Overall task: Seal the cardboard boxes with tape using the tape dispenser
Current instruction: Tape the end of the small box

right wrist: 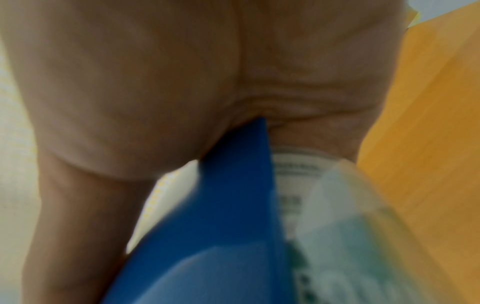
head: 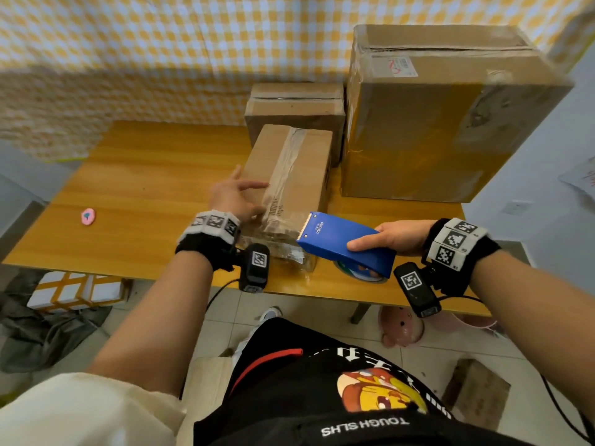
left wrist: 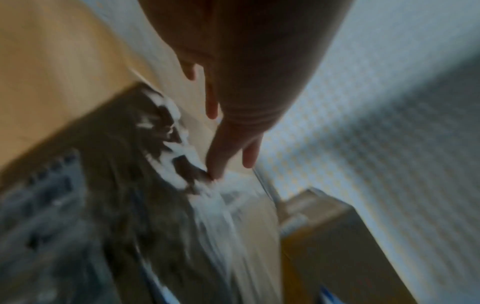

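Left hand (head: 236, 197) fingers spread, resting flat on the small box (head: 289, 175) top, left side. Right hand (head: 391, 236) fingers curled round the blue dispenser (head: 344, 244), toothed edge at the box's near end. Box on the surface (head: 145, 188), clear tape (head: 283, 169) along its seam, wrinkled. 2 more boxes (head: 444, 114) behind.

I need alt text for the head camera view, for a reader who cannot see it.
A right hand grips a blue tape dispenser near the end of a small taped cardboard box, while the left hand rests on the box. Two more boxes stand behind on the wooden table.
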